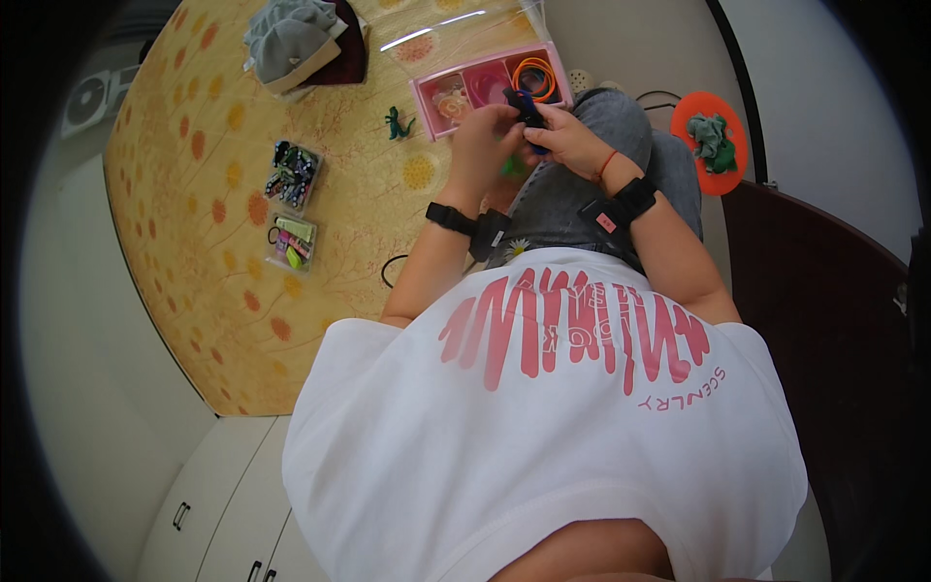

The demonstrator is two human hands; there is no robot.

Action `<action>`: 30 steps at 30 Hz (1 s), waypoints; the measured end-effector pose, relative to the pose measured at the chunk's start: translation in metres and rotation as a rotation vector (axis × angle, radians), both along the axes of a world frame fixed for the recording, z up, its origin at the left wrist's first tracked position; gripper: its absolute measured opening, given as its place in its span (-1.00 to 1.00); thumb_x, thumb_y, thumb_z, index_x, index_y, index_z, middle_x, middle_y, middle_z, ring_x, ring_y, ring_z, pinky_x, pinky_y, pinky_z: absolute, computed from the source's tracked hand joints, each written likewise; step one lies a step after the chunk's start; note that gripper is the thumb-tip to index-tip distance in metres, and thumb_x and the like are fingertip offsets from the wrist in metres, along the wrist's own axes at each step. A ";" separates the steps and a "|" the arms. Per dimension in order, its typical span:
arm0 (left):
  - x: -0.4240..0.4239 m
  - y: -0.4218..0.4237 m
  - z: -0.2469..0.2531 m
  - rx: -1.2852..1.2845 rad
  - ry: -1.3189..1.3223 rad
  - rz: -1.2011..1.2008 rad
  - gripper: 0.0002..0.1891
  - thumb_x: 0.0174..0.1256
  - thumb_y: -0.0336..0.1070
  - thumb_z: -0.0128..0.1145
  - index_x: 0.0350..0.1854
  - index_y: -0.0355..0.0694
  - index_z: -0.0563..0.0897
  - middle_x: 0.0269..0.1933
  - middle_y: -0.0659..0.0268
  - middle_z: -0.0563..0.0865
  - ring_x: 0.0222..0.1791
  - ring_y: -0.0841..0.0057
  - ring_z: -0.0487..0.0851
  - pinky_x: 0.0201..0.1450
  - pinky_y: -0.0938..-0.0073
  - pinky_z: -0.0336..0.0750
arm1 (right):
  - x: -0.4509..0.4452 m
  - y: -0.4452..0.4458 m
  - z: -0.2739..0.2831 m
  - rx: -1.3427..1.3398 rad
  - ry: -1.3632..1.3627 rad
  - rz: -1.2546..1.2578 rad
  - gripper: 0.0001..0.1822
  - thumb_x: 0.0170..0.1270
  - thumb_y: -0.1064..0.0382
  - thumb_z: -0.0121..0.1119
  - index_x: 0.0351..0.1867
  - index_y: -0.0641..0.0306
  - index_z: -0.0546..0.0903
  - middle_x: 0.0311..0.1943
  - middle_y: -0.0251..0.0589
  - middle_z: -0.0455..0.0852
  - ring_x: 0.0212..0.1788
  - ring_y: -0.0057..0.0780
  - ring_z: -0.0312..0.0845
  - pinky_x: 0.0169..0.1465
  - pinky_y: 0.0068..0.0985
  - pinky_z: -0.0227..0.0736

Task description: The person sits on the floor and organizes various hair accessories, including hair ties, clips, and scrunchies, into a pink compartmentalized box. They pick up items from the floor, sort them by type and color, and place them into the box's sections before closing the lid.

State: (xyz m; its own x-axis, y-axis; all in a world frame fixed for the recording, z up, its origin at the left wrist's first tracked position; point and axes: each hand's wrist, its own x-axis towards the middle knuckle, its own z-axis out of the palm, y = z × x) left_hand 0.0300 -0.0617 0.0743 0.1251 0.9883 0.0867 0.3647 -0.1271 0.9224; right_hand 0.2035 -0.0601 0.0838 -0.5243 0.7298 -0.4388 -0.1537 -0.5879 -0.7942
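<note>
My right hand grips a small bundle of black and dark blue bands, thumb across its side. My left hand, blurred, has its fingertips closed on the left side of the same bundle. Both hands are above my lap, at the near edge of an open pink compartment box. Clear trinkets fill its left section, and pink bands lie in the middle one. Orange and dark elastic bands are coiled in the right section. Something green shows blurred below my left hand.
On the flower-patterned bed cover are a green toy dinosaur, a clear box of hair clips, a box of small items and grey knitted hats. At right, an orange stool bears crumpled green cloth.
</note>
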 end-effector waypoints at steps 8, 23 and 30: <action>-0.009 0.005 0.003 0.123 0.310 0.050 -0.86 0.04 -0.43 0.20 -0.34 -0.28 0.54 -0.42 0.09 0.62 -0.44 0.23 0.62 -0.35 0.33 0.50 | -0.012 0.001 0.002 -0.012 -0.096 0.177 -0.80 0.33 0.32 0.01 -0.04 0.17 0.42 -0.46 -0.44 0.42 -0.54 -0.73 0.27 -0.50 -0.74 0.21; -0.122 0.017 -0.013 -0.144 0.199 0.122 -0.84 0.15 -0.43 0.04 -0.40 -0.28 0.70 -0.43 0.16 0.71 -0.42 0.40 0.68 -0.30 0.47 0.52 | 0.005 -0.007 0.017 -0.117 -0.071 0.074 -0.80 0.38 0.14 0.14 -0.20 0.15 0.41 -0.61 -0.51 0.31 -0.64 -0.76 0.16 -0.59 -0.70 0.12; -0.083 -0.012 -0.042 -0.543 -0.203 -0.148 -0.84 0.06 -0.50 0.14 -0.28 -0.28 0.68 -0.32 0.22 0.72 -0.32 0.46 0.66 -0.17 0.48 0.53 | 0.007 -0.002 -0.017 -0.088 -0.173 0.019 -0.79 0.38 0.16 0.13 -0.30 0.15 0.38 -0.56 -0.45 0.35 -0.57 -0.70 0.25 -0.51 -0.64 0.28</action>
